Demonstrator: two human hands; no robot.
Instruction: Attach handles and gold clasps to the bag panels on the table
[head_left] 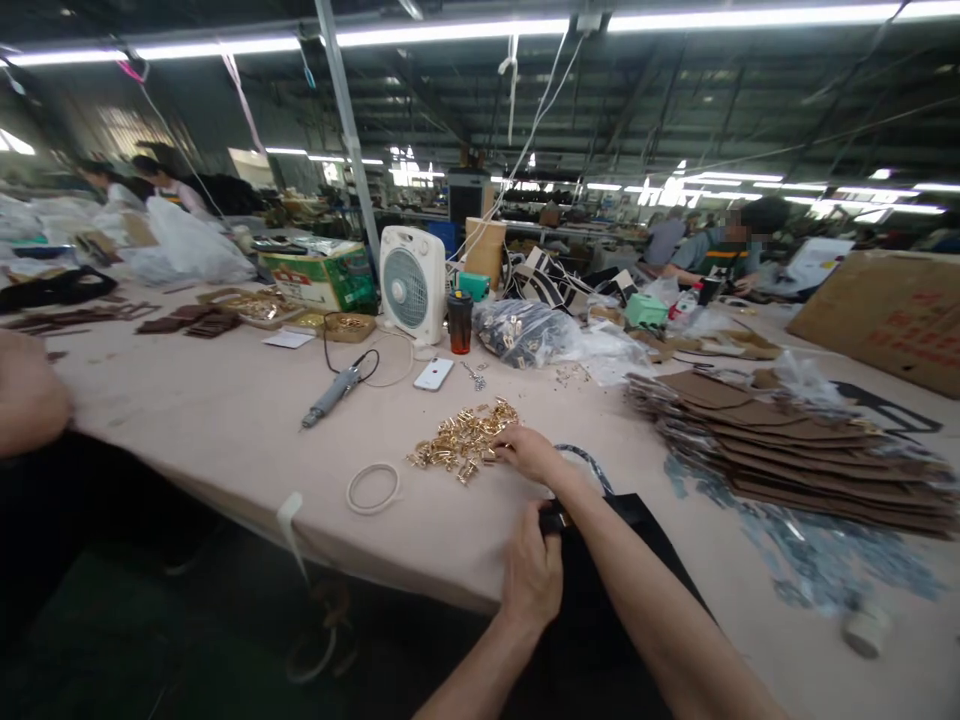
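Gold clips (463, 440), likely light and slippery, suit fingertip pinching; right hand (529, 452) touches them, grip unclear, while left hand (532, 575) clutches the black bag (645, 520) beside them.

One fan (412, 283), one phone (433, 374), one electric screwdriver (332, 396), one white ring (373, 488), one black bag (651, 522), one heap of gold fittings (463, 441).
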